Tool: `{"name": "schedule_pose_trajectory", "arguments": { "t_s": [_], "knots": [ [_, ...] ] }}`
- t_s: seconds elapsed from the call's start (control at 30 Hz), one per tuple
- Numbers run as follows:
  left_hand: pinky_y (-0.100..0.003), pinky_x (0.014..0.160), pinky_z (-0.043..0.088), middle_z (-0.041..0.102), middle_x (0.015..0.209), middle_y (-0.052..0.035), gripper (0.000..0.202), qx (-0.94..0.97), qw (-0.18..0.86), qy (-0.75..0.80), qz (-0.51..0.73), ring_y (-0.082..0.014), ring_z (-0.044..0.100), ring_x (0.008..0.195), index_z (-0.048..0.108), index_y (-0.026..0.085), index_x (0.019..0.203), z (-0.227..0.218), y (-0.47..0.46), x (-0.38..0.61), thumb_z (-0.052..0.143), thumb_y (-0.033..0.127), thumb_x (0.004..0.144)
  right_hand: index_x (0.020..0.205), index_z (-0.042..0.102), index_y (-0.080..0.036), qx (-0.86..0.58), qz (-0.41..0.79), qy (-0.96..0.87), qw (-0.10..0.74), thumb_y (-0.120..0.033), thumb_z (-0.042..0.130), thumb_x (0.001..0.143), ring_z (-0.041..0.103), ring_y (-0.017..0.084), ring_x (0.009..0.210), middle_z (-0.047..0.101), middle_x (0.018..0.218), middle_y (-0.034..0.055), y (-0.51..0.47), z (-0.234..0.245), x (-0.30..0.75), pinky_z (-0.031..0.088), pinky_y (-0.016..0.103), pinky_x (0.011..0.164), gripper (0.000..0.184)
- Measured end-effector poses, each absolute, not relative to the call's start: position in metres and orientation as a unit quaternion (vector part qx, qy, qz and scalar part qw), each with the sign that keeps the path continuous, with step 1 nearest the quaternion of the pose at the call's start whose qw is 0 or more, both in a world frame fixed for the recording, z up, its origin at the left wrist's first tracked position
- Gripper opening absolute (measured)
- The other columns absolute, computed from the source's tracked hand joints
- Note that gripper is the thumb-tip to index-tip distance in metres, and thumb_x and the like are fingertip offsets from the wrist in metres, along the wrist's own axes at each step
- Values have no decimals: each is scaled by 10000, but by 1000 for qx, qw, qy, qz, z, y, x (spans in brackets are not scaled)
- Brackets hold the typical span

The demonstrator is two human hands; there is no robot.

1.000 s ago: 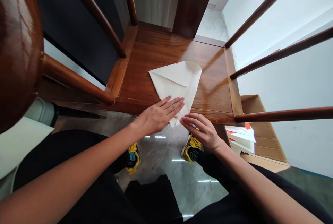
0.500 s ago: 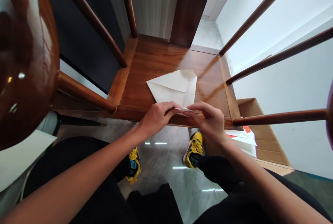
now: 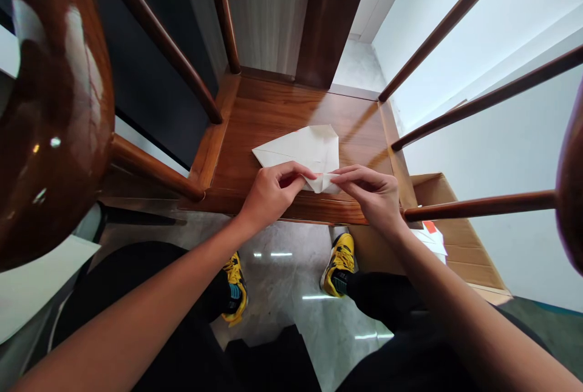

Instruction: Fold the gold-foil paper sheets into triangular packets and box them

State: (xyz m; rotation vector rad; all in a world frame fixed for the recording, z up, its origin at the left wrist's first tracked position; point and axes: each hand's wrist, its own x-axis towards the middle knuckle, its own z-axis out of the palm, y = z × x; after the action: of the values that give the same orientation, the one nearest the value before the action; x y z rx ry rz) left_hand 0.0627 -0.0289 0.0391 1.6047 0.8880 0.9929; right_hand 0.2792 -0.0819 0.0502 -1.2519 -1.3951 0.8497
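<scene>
"Where can a hand slide past the white paper [image 3: 296, 149]?"
"Over the bare wood [image 3: 273, 104] behind the paper, or along the wood to its right."
"What gets in the way?"
"Brown sticks [image 3: 157, 171] left and right of the paper, a dark post [image 3: 328, 22] behind it, and the left hand [image 3: 272, 192] and right hand [image 3: 377, 195] on its front edge."

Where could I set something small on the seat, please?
The seat is bare between the paper and its back edge, and between the paper and the right spindles. Its front middle is crowded: the left hand and right hand pinch the paper there.
</scene>
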Motion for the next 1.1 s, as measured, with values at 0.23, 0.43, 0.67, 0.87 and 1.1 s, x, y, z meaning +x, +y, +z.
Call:
{"name": "schedule_pose_trajectory", "arguments": {
  "t_s": [0.23,0.43,0.67,0.87,1.1],
  "knots": [
    [-277,773,554,802,969,-32,90,687,485,361,404,-150,714,831,770,192,968,44,-34,66,715,206,898,858,788,-235,-519,336,-564,547,-298,910,780,724,175,865,774,906,24,-78,42,269,609,338,827,158],
    [-275,781,571,803,903,0,131,662,487,382,423,-152,746,835,759,224,1025,36,-31,68,786,242,898,934,697,-267,-520,260,-584,566,-256,889,809,746,186,862,763,910,-10,-82,37,260,634,370,836,229],
    [-424,1056,495,817,1072,-32,309,852,231,329,335,-216,698,1173,804,243,1047,16,-23,47,552,69,1003,1253,720,-289,-452,80,-808,369,-85,558,1000,740,250,1125,787,1191,65,-105,3,258,613,492,970,363],
    [-459,1160,470,692,1425,-139,442,932,114,269,213,-258,626,1356,678,129,1360,-7,-31,29,484,34,974,1620,395,-112,-481,86,-829,273,-16,419,962,446,321,1523,558,1531,232,-127,-24,222,446,589,1236,665],
    [-458,1324,286,452,1658,-115,642,942,129,258,171,-193,398,1562,432,119,1595,-8,-33,8,397,25,961,1713,108,-185,-513,128,-811,251,-74,370,1015,280,290,1611,381,1692,171,-121,-20,219,316,613,1310,754]
  ]
}}
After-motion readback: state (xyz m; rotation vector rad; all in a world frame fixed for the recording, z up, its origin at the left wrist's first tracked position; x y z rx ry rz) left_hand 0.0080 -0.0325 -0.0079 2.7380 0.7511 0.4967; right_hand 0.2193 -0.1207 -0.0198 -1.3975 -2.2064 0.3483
